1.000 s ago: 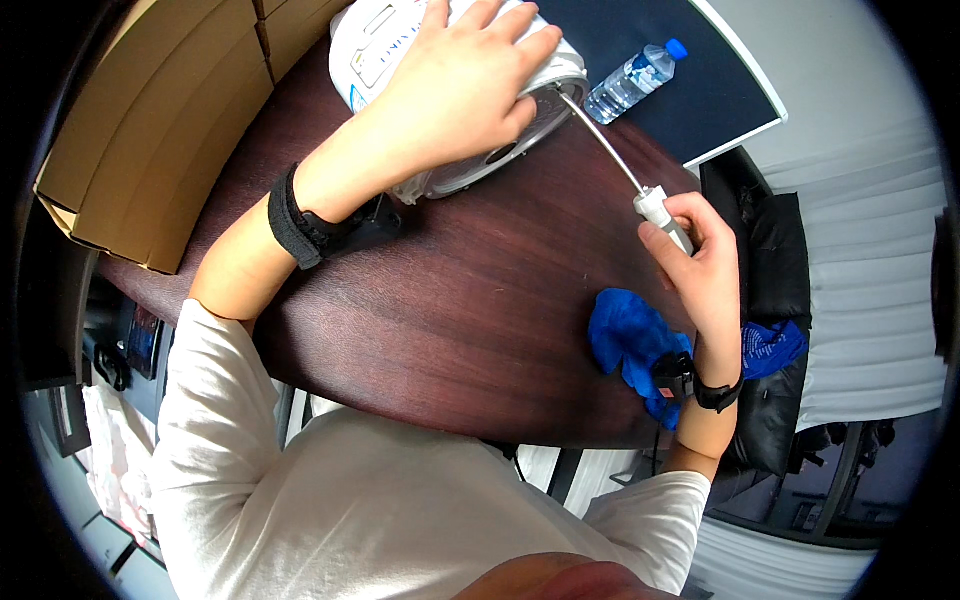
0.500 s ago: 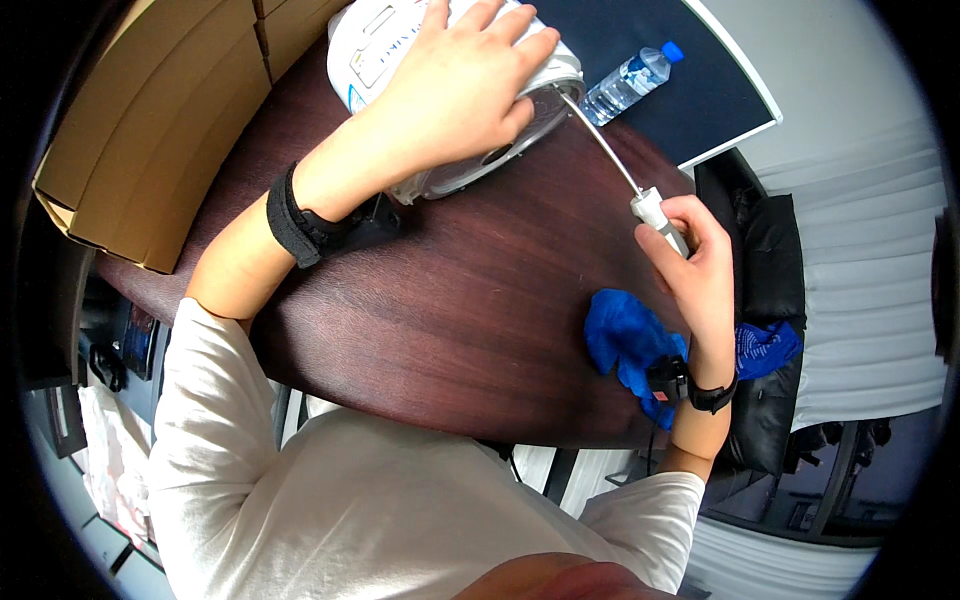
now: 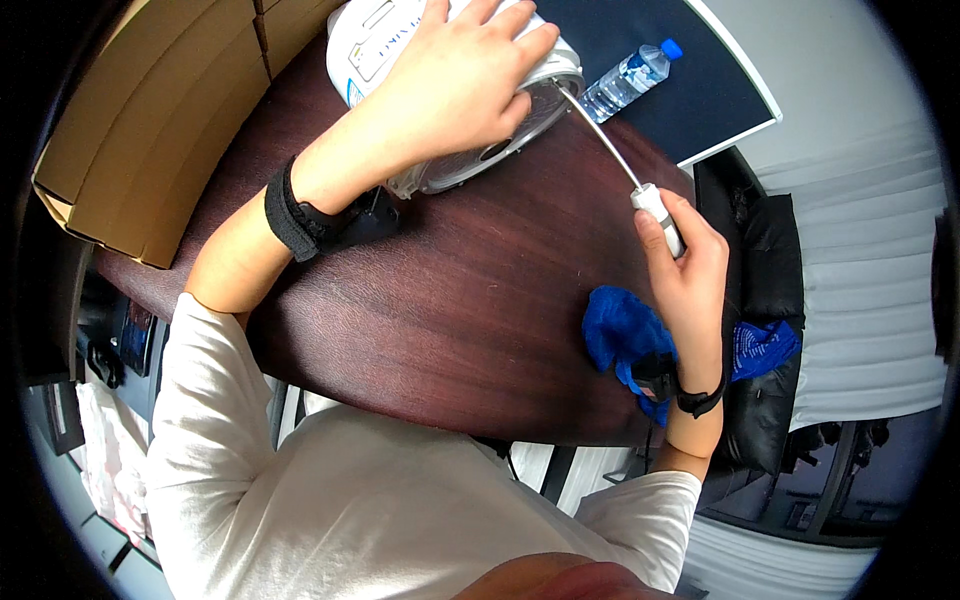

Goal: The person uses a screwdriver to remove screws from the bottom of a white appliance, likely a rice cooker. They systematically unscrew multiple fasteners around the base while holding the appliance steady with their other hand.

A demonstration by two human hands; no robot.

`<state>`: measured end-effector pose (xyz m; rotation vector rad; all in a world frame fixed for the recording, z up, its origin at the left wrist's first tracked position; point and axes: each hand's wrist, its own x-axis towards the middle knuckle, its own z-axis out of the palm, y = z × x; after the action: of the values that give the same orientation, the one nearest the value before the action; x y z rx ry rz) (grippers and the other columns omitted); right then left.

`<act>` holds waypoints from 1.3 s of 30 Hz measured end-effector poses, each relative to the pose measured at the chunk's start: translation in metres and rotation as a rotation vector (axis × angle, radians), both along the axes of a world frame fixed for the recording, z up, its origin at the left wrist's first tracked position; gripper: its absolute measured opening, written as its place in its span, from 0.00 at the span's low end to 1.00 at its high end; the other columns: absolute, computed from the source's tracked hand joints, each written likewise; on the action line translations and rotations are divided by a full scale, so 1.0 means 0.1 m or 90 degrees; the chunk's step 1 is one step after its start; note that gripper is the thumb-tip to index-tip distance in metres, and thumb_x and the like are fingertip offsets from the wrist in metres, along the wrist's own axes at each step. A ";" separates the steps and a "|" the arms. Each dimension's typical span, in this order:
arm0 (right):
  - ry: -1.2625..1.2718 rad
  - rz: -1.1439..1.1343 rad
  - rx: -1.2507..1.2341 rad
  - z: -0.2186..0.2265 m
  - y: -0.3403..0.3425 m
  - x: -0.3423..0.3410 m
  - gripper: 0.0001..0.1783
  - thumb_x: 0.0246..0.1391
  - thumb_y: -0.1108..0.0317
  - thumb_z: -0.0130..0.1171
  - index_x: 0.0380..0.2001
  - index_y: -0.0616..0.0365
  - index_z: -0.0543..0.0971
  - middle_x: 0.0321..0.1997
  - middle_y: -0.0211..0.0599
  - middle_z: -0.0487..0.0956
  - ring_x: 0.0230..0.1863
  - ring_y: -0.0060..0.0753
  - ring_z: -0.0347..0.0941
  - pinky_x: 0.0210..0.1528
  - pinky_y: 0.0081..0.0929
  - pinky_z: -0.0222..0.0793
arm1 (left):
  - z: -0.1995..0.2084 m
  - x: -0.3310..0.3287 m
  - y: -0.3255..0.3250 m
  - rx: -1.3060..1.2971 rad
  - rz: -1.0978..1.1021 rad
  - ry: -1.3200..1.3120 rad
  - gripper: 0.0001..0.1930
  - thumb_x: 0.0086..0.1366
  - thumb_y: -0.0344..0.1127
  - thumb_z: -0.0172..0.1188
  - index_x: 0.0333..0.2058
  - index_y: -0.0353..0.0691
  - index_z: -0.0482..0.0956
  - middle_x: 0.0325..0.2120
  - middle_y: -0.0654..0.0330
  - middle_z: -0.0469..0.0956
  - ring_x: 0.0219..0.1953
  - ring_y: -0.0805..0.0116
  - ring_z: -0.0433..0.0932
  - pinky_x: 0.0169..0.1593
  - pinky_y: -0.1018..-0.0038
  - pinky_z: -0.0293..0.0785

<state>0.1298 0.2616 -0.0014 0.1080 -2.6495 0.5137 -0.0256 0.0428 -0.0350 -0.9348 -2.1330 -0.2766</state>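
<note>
My left hand [image 3: 462, 88] grips the side of a white rounded appliance [image 3: 372, 48], fingers spread across its shell and thumb by the rim. The appliance lies tipped on the table near its far edge, its clear round end [image 3: 470, 170] facing me. In my right hand [image 3: 690, 270] is a screwdriver [image 3: 612, 148] with a long metal shaft and a white-grey handle. Thumb and fingers close round that handle. The shaft's tip meets the appliance's rim at its right side; the exact contact point is too small to make out.
Brown cardboard boxes [image 3: 150, 130] stand at the left. A clear water bottle [image 3: 628, 82] with a blue cap lies beyond the appliance, on a dark panel [image 3: 700, 60]. A blue cloth [image 3: 620, 325] rests on the dark wooden table [image 3: 450, 310] beside my right wrist. A black sofa [image 3: 768, 270] is at the right.
My right hand has turned and shifted its fingers on the screwdriver handle. The tip stays at the rim. My left hand and the appliance have hardly moved.
</note>
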 end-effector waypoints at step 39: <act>-0.011 0.000 -0.032 0.01 0.14 -0.08 0.14 0.53 0.69 0.65 0.40 0.69 0.80 0.35 0.51 0.82 0.35 0.38 0.81 0.39 0.27 0.73 | 0.01 0.00 0.01 0.012 -0.002 -0.012 0.29 0.55 0.38 0.59 0.58 0.42 0.68 0.58 0.51 0.68 0.64 0.50 0.63 0.63 0.42 0.54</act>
<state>0.1215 0.2759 0.0000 0.0894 -2.6513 0.5828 -0.0259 0.0442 -0.0345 -0.9278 -2.1432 -0.3066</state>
